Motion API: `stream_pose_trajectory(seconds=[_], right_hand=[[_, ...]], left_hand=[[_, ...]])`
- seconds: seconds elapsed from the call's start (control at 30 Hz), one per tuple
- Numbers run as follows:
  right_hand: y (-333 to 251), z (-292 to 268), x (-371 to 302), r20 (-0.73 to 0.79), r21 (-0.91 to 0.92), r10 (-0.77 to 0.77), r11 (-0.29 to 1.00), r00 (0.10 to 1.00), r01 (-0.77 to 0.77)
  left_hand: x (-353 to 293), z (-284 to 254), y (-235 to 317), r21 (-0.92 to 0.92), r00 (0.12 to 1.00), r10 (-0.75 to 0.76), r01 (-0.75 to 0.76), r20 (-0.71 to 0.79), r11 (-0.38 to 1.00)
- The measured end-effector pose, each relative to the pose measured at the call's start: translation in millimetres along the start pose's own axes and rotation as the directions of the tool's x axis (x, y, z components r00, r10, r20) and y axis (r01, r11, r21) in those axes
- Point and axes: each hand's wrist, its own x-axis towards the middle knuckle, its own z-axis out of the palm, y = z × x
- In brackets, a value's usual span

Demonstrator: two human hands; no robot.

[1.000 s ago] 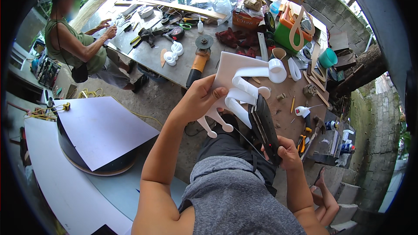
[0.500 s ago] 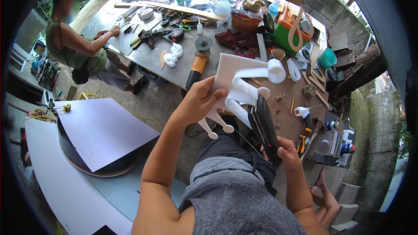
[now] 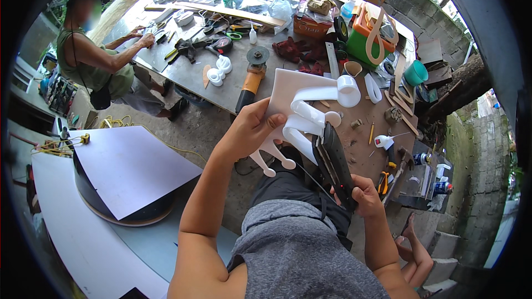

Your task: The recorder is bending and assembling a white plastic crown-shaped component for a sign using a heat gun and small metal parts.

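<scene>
My left hand (image 3: 252, 128) grips a flat white plastic cut-out (image 3: 296, 84) by its edge, thumb on top. Pronged ends with round tips stick out below that hand. Along the cut-out's right side a white strip (image 3: 307, 109) stands on edge in bends, with a curl at its far end. My right hand (image 3: 363, 195) is closed round the lower end of a black hair straightener (image 3: 334, 166), on which a small red light glows. The straightener's upper end meets the strip; whether its plates clamp the strip I cannot tell.
The workbench (image 3: 221, 99) holds an angle grinder (image 3: 253, 77), white strip rolls (image 3: 217, 72), a green and orange box (image 3: 371, 36), a teal cup (image 3: 415, 73) and pliers (image 3: 383, 182). A co-worker (image 3: 91, 58) stands at the left end. White sheets (image 3: 133, 160) lie at lower left.
The co-worker's hands have moved apart on the bench. My hands keep their hold on the cut-out and the straightener, with hardly any shift.
</scene>
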Motion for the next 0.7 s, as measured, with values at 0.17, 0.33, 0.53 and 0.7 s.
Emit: stream_pose_trajectory(seconds=[0.17,0.33,0.53,0.7], right_hand=[[-1.0,1.4,0.2,0.001,-0.003,-0.004,1.000,1.000,0.004],[3.5,0.0,-1.5,0.002,0.013,-0.005,1.000,1.000,0.005],[4.0,0.7,-1.3,-0.027,0.012,-0.004,1.000,1.000,0.005],[6.2,-1.0,-1.5,-0.019,0.018,-0.009,1.000,1.000,0.009]], left_hand=[[-1.0,-0.1,-0.6,0.012,1.000,-0.014,0.014,-0.005,1.000],[-2.9,-0.8,-0.3,0.027,1.000,-0.015,0.015,-0.004,1.000],[-2.9,-1.1,-0.4,0.048,0.999,-0.031,0.031,0.009,0.998],[-3.5,-3.7,-0.8,0.062,0.999,-0.034,0.031,0.032,0.998]])
